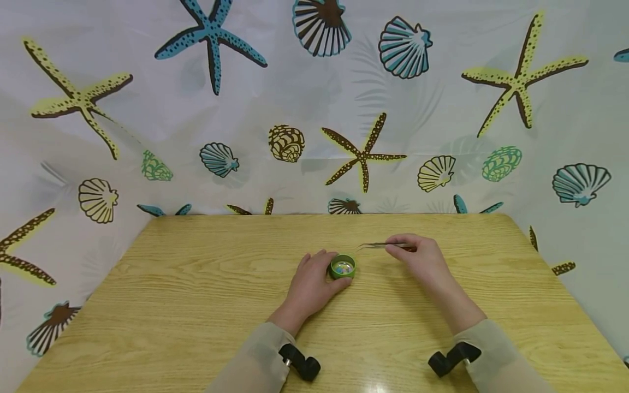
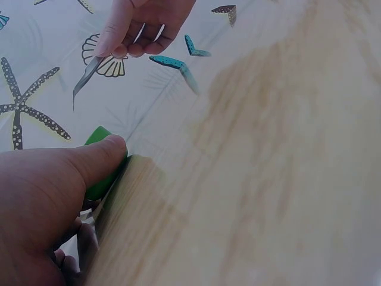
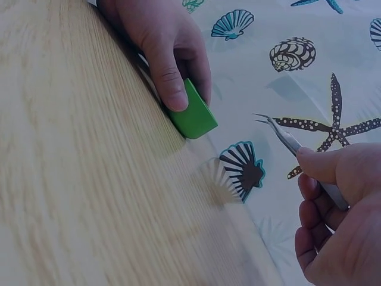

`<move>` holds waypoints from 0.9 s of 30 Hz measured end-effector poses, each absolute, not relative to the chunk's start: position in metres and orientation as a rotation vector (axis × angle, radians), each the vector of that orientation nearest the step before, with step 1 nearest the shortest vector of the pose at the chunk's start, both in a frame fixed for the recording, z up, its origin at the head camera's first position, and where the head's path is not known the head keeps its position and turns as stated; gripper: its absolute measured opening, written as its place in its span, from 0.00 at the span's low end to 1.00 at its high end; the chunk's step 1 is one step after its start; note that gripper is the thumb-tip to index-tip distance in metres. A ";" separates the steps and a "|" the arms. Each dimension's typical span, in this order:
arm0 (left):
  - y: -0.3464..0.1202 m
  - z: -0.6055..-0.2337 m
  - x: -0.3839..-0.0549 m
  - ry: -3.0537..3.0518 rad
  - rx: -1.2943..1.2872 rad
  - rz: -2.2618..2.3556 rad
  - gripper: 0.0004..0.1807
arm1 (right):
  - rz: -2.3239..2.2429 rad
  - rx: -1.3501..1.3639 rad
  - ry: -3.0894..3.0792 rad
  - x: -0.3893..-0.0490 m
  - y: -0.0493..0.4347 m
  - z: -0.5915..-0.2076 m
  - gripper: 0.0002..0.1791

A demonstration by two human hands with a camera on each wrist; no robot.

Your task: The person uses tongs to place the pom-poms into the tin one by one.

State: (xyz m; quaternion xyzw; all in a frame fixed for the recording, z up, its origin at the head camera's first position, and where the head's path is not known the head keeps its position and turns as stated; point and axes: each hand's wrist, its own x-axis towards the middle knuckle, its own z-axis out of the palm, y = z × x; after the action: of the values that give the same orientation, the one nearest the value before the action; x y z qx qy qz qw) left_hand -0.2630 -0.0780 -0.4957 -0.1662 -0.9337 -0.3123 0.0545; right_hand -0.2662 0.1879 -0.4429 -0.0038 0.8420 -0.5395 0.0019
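Observation:
A small round green container [image 1: 343, 267] stands on the wooden table, with small coloured pieces, some pink, blue and yellow, inside it. My left hand [image 1: 313, 281] grips it from the left, thumb at the near side and fingers at the far side. In the right wrist view the left thumb presses the wall of the green container [image 3: 195, 116]. To the right, my right hand [image 1: 417, 256] pinches metal tweezers [image 1: 378, 245] between thumb and fingers, above the table. Their thin bent tips point left, apart from the container. Nothing shows between the tips [image 3: 262, 118].
The wooden table [image 1: 196, 305] reaches back to a pale cloth [image 1: 304, 185] printed with starfish and shells, which also hangs at both sides. A black mount [image 1: 301, 362] sits on the left sleeve and another black mount [image 1: 454, 358] on the right sleeve.

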 end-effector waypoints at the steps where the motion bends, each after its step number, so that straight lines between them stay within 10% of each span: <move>1: -0.078 -0.495 -0.263 -2.835 -0.506 -0.951 0.35 | -1.696 -0.004 2.638 -0.267 0.189 -0.443 0.16; 27: -0.078 -0.495 -0.262 -2.823 -0.506 -0.969 0.35 | -1.846 0.267 2.547 -0.286 0.248 -0.466 0.25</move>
State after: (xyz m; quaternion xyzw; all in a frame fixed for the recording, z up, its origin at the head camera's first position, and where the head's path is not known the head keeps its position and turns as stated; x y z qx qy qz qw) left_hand -0.2617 -0.0777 -0.4950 -0.1668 -0.9311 -0.3194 0.0572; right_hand -0.2865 0.2477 -0.4661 0.0845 0.8068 -0.5847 -0.0076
